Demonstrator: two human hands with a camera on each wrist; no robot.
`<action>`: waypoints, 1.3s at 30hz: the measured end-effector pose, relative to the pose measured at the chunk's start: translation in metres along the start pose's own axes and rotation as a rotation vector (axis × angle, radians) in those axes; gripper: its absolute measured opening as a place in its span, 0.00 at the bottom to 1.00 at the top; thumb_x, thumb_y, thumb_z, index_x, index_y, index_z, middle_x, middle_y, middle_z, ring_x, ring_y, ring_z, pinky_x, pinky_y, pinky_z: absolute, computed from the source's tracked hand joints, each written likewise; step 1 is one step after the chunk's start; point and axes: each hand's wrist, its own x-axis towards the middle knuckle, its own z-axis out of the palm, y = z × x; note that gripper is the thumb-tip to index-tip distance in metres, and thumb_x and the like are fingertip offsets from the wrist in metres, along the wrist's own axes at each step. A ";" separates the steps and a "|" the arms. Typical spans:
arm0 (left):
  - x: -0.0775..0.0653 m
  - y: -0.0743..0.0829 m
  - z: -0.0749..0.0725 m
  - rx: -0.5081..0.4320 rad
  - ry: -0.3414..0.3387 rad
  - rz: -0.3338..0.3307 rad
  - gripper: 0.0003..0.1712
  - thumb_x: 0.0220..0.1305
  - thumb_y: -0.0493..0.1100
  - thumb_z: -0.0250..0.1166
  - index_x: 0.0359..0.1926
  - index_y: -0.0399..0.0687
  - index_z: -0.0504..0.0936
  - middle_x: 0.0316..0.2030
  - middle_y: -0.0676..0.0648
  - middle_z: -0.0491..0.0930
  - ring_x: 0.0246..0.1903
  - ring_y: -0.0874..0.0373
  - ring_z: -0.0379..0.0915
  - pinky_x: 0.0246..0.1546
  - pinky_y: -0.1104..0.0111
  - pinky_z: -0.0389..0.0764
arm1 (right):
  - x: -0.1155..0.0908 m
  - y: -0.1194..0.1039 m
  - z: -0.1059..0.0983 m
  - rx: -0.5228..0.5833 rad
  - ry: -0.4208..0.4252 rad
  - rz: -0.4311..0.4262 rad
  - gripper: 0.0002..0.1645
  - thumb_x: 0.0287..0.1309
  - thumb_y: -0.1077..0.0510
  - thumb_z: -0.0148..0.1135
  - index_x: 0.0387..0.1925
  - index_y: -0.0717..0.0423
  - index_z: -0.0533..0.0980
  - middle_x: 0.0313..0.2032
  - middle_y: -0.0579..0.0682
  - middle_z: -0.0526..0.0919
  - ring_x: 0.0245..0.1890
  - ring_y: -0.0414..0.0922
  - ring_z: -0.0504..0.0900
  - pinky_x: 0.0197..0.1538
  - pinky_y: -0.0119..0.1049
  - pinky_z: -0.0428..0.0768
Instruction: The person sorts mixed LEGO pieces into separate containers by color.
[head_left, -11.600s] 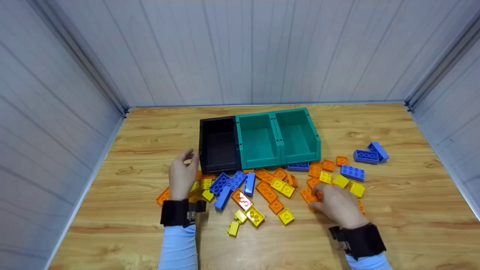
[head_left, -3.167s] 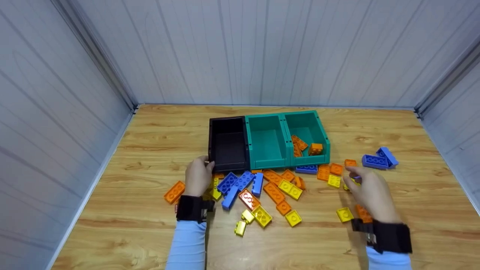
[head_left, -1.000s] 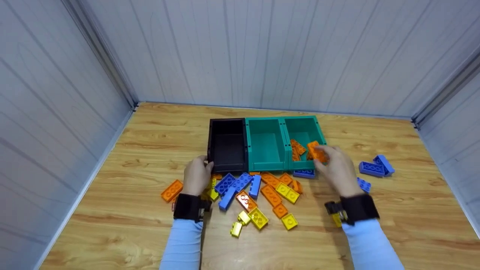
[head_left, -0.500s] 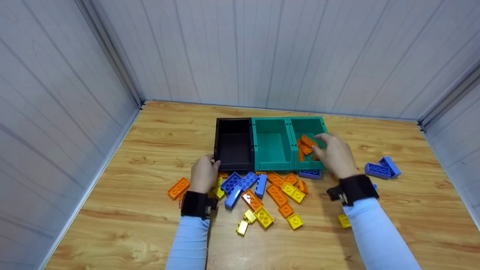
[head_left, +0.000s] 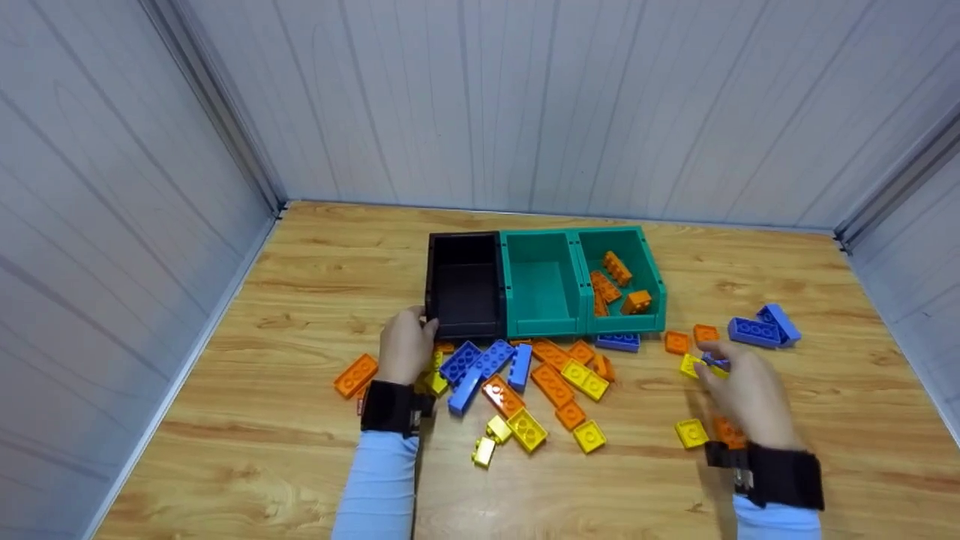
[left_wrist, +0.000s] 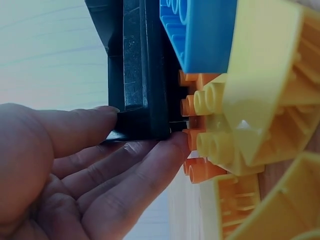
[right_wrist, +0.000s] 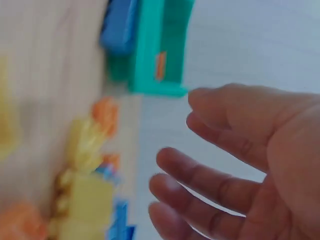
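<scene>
L hand (head_left: 406, 348) pinches nr-left corner of black bin (head_left: 471, 330); R hand (head_left: 752, 394), empty, fingers parted, hovers by yellow toy brick (head_left: 689, 365), well right of black bin. Brick prob. light, stiff, slick; best pinched by sides.

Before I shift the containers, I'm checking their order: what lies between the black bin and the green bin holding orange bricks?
The middle green bin, with nothing visible inside, stands between them, as the head view shows.

No text, label, brand, number or sign can be read in any view.
</scene>
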 end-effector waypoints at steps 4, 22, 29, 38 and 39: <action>-0.001 -0.001 0.000 0.005 -0.005 -0.006 0.15 0.70 0.38 0.62 0.53 0.31 0.82 0.36 0.37 0.84 0.30 0.48 0.80 0.32 0.57 0.79 | 0.012 0.024 0.008 -0.030 -0.023 -0.020 0.27 0.67 0.62 0.58 0.64 0.70 0.70 0.58 0.75 0.71 0.56 0.69 0.72 0.51 0.62 0.73; 0.000 0.002 0.001 -0.009 -0.019 -0.016 0.16 0.70 0.39 0.62 0.55 0.33 0.81 0.33 0.40 0.84 0.27 0.51 0.78 0.29 0.60 0.76 | 0.024 0.007 0.039 -0.084 -0.147 -0.190 0.19 0.61 0.71 0.63 0.54 0.68 0.78 0.56 0.68 0.75 0.55 0.67 0.73 0.57 0.63 0.69; 0.000 0.002 0.000 0.008 -0.013 -0.018 0.17 0.70 0.39 0.62 0.55 0.33 0.81 0.33 0.40 0.84 0.27 0.51 0.78 0.28 0.60 0.77 | 0.023 0.003 0.034 -0.058 -0.180 -0.137 0.18 0.62 0.67 0.64 0.53 0.63 0.79 0.49 0.64 0.78 0.48 0.62 0.77 0.49 0.58 0.76; 0.000 0.003 0.000 0.001 -0.015 -0.024 0.17 0.71 0.39 0.62 0.55 0.33 0.81 0.34 0.39 0.84 0.28 0.51 0.79 0.30 0.59 0.77 | 0.010 -0.008 0.023 0.000 0.078 -0.297 0.19 0.59 0.66 0.68 0.52 0.65 0.80 0.48 0.65 0.80 0.45 0.61 0.79 0.45 0.57 0.78; 0.000 0.004 0.000 -0.001 -0.020 -0.023 0.17 0.71 0.39 0.62 0.55 0.33 0.81 0.35 0.39 0.84 0.28 0.50 0.79 0.30 0.59 0.77 | 0.009 -0.010 0.022 0.007 0.129 -0.327 0.18 0.58 0.67 0.69 0.51 0.65 0.80 0.46 0.63 0.80 0.43 0.60 0.80 0.43 0.56 0.79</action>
